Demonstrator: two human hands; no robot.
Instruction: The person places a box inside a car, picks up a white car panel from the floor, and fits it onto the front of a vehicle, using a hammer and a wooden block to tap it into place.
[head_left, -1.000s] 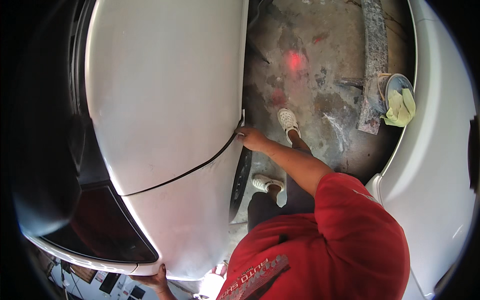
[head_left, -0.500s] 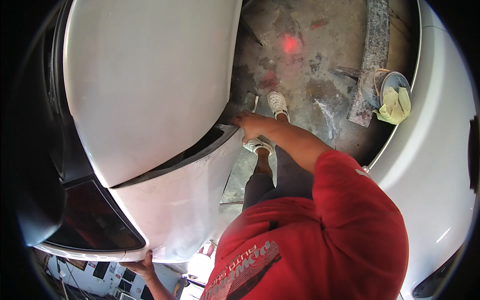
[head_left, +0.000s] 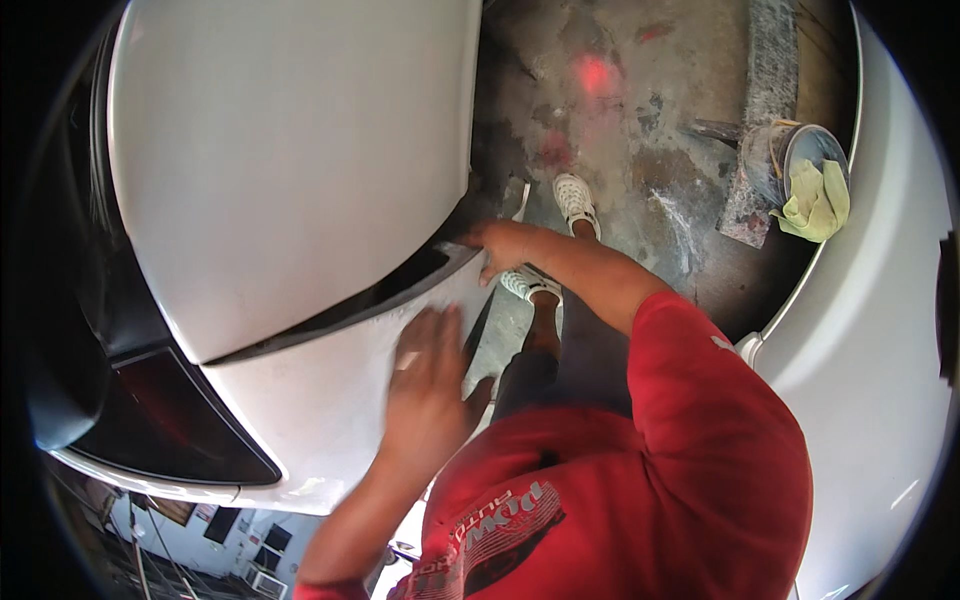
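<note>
At the outer end of the gap (head_left: 408,282): right hand (head_left: 510,244), its fingers bent over the edge of the lower panel (head_left: 300,405) and clamped on it, the thumb hanging down the outer face.
Lower panel: white, spreading left of the right fingers and back toward the person; its upper edge stands away from the upper panel (head_left: 290,170).
Gap: dark, widest just left of the right fingers, narrowing to a point farther left.
Upper panel: white, smooth, ahead and left of both hands' fingers, well apart from the left ones.
Left hand (head_left: 428,385): blurred, back up, in front of the lower panel, nearer the person than the right hand; fingers straight and close together, thumb spread apart. Contact with the panel cannot be told. A pale patch shows on one finger.
Dark pane (head_left: 185,425): well left of the left fingers, beside the lower panel.
Pale strip (head_left: 523,202): upright, just beyond the right fingers.
White shoes (head_left: 575,200): one ahead and right of the right fingers, the other partly hidden just below that hand.
Floor (head_left: 640,120): stained concrete, ahead and right of the right fingers, with a red glow (head_left: 594,75) on it.
Bucket (head_left: 770,160): well right of the right fingers, at the near end of a worn beam (head_left: 773,60); a yellow-green cloth (head_left: 815,203) hangs over its rim.
White car (head_left: 870,340): far right of both hands' fingers, past the red shirt (head_left: 720,450).
</note>
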